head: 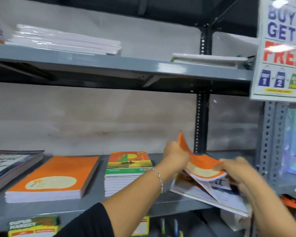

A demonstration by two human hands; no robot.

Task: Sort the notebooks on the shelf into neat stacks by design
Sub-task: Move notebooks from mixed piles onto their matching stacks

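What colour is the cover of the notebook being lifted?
Orange with a cream oval, on the bent notebook; head view.

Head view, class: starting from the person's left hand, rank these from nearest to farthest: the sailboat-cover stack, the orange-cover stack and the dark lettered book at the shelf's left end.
Measured from the left hand, which lifts the orange notebook:
1. Sailboat-cover stack, just left of the hand, mid-shelf.
2. Orange-cover stack, further left.
3. Dark lettered book, at the shelf's far left end.
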